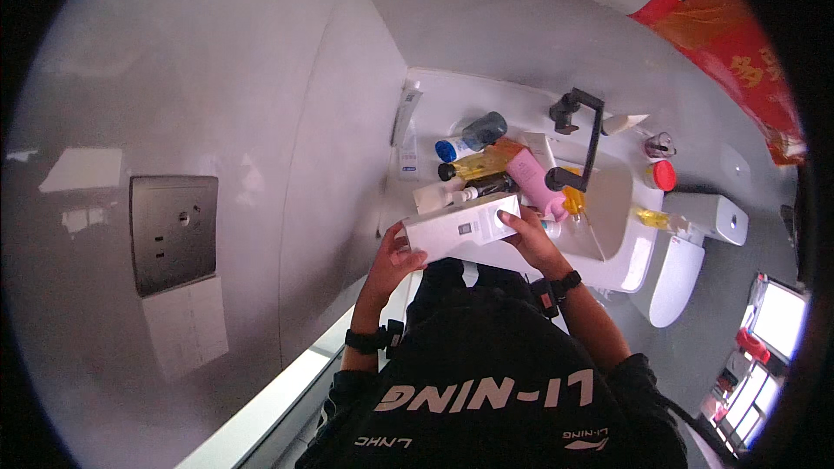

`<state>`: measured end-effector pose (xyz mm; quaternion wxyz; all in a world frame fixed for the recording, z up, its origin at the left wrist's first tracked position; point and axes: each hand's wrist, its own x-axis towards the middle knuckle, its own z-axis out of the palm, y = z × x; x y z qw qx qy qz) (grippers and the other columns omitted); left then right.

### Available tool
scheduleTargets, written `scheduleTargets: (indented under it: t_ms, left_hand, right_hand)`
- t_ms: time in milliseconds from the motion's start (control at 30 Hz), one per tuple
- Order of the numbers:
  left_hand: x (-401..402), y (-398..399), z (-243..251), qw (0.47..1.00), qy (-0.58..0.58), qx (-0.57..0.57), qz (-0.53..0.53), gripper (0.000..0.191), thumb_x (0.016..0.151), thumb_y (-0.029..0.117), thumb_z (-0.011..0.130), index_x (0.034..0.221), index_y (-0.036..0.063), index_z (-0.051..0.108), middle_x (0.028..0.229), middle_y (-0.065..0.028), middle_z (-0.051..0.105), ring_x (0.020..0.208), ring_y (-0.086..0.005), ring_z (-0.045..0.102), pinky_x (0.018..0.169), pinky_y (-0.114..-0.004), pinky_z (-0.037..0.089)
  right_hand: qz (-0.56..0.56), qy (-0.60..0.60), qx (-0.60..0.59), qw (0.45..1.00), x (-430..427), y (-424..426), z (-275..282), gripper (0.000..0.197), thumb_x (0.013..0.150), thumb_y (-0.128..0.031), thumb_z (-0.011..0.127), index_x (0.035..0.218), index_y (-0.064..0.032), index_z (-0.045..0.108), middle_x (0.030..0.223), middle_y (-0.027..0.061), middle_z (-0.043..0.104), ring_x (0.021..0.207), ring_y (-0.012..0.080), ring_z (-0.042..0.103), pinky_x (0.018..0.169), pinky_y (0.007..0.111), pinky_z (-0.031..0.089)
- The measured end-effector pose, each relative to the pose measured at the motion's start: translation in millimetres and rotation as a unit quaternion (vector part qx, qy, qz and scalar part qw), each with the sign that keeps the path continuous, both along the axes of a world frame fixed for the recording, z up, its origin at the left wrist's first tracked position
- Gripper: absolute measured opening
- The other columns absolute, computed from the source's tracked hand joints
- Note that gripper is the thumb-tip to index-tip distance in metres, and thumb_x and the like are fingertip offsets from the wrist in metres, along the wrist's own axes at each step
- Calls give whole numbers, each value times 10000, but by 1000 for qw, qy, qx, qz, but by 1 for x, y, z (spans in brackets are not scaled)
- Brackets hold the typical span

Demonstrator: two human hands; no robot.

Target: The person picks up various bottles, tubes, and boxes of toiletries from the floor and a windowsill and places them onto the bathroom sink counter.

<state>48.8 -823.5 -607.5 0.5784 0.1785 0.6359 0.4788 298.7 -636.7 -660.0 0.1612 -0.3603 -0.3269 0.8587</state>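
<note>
A long white cardboard box [449, 234] with small printing is held between both hands above the near edge of the washbasin. At its left end, my left hand [396, 262] grips it with the thumb on the near side. My right hand [531, 234] holds the other end, its thumb lying on the printed face. Just beyond the box lie a pink bottle [535, 179], a yellow bottle with a black cap [472, 166], a dark bottle [492, 184] and a pale tube [435, 197]. The box hides part of this pile.
The white washbasin [616, 208] has a black swivel faucet [593, 137]. A blue-capped bottle [449, 148], a dark translucent cup [485, 130] and a red-lidded jar [661, 175] stand or lie around it. To the right is a white toilet [674, 280]; a wall [260, 111] rises at left.
</note>
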Motion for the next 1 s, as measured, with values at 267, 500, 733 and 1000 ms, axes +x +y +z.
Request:
scheduleTargets:
  t_ms: [267,500,733,1000]
  left_hand:
    - [15,62,3,994,-56,79,56,664,950,177,720,1448,-30,333,1366,-190,553,1258,-263,599,998,-402,567]
    - [21,102,27,990,76,113,40,606,924,142,726,1411,-26,408,1345,-163,575,1213,-233,601,1038,-388,500]
    - [42,154,51,991,78,80,69,636,941,128,691,1475,33,359,1350,-127,593,1229,-240,604,1029,-420,523]
    - [47,195,28,992,85,40,80,598,932,114,738,1425,64,405,1340,-115,582,1213,-235,612,1015,-418,531]
  right_hand:
    - [-56,7,-16,998,17,-10,25,579,983,-306,704,1425,-7,479,1356,100,605,1226,243,615,1002,453,565]
    - [77,32,57,995,37,28,26,615,951,-269,741,1444,-5,486,1325,75,628,1202,174,589,1044,329,470]
    - [42,97,-21,994,31,50,-13,720,947,-285,761,1497,-12,384,1338,79,612,1218,181,580,1049,340,469]
    - [77,110,14,991,-3,73,-17,861,944,-285,771,1578,1,263,1484,127,496,1325,221,519,1091,369,456]
